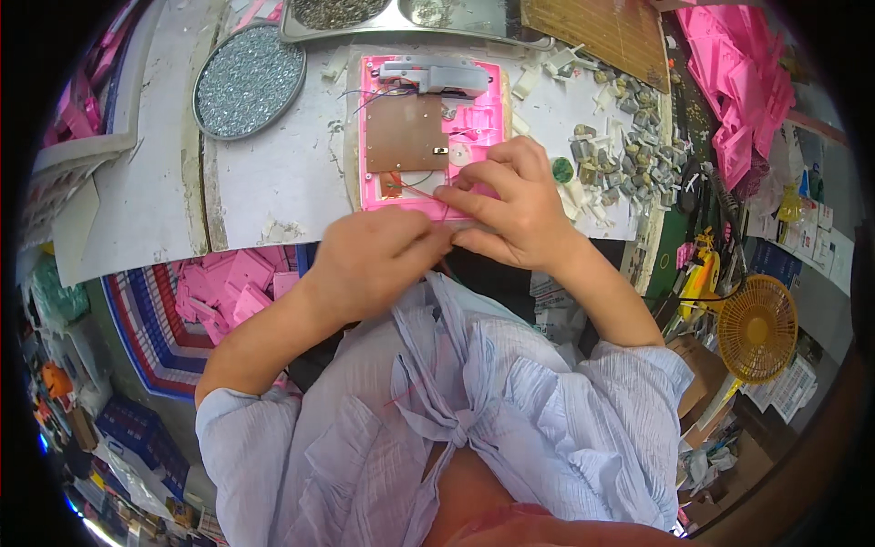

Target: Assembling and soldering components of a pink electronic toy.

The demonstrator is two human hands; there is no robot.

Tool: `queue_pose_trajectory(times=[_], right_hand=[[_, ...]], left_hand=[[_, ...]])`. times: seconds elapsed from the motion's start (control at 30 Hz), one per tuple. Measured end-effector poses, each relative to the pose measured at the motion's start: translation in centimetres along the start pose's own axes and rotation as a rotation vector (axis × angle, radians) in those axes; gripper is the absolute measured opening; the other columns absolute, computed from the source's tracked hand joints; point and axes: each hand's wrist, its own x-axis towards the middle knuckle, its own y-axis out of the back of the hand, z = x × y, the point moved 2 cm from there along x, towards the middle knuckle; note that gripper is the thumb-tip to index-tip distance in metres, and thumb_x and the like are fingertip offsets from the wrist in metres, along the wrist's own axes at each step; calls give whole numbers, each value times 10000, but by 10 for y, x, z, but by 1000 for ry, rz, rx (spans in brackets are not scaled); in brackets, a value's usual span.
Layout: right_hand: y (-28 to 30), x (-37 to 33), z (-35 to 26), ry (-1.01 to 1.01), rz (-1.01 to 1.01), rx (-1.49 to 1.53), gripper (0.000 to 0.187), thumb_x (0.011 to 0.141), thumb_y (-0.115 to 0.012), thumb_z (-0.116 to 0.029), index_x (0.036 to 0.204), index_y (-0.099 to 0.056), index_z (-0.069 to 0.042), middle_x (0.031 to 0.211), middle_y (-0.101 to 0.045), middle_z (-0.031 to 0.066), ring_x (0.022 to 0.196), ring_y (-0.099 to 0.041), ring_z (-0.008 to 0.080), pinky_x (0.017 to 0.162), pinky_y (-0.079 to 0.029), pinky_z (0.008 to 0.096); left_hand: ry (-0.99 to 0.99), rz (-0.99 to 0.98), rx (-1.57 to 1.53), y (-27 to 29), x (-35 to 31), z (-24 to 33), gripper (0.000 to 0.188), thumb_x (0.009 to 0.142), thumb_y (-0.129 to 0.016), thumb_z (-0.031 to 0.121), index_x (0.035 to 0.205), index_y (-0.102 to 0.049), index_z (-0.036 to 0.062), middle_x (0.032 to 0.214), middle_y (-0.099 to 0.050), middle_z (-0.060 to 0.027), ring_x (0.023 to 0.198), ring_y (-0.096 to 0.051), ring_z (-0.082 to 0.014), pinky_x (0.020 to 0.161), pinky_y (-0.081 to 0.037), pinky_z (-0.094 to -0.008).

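Note:
A pink plastic casing (368, 137) lies open-side up on the table before me, with a brown circuit board (406, 132) inside. Across its far end sits a grey plastic part (436, 77) with thin blue wires beside it. From a small copper-coloured board (390, 185) in the near left corner, a thin red wire (416, 190) runs to my fingers. At the casing's near edge, my left hand (383, 251) is closed in a pinch on this wire. My right hand (512, 202) reaches over the near right corner, its fingers curled around the same wire; the fingertips partly cover it.
A round tray (250, 82) of small metal screws stands far left, and a metal tray (419, 20) at the back. Grey and white small parts (629, 128) are heaped right. Pink pieces fill a basket (137, 324) below the table's left edge. A yellow fan (756, 328) stands right.

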Motion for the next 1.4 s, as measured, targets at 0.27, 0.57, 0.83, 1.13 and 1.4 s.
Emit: queue_pose_trajectory(times=[0.27, 0.57, 0.83, 1.13, 1.4], right_hand=[[-29, 28, -47, -141, 44, -41, 516, 757, -811, -312, 1223, -710, -115, 1032, -646, 45, 975, -555, 275, 943, -387, 475], [-54, 35, -52, -107, 127, -29, 297, 715, -805, -226, 947, -674, -96, 996, -623, 26, 950, -553, 249, 898, -392, 475], [-16, 38, -49, -81, -63, 19, 369, 727, -818, -246, 1039, -692, -94, 1005, -657, 41, 972, -576, 259, 918, -417, 456], [144, 92, 187, -607, 482, 294, 243, 908, -741, -204, 1017, -768, 12, 875, -764, 77, 764, -682, 145, 728, -540, 313], [157, 296, 362, -327, 625, -32, 179, 920, -672, -166, 969, -756, -16, 946, -749, 106, 880, -699, 229, 808, -548, 372]], left_hand=[[435, 69, 155, 23, -54, -19, 121, 809, -761, 51, 821, -641, 45, 763, -564, -106, 629, -597, -269, 536, -474, -384], [313, -355, -79, 12, -64, 0, 152, 834, -728, 106, 957, -655, 57, 830, -618, -112, 764, -649, -320, 661, -509, -422], [151, -17, -180, 14, -38, -55, 191, 832, -787, 113, 992, -690, 72, 886, -632, -97, 765, -644, -312, 651, -528, -401], [52, -253, -268, 33, -13, -64, 167, 864, -759, 144, 967, -659, 58, 884, -590, -98, 776, -645, -306, 650, -544, -405], [69, -267, -308, 31, -12, -66, 146, 873, -743, 130, 960, -652, 56, 854, -560, -99, 764, -632, -302, 644, -541, -413]])
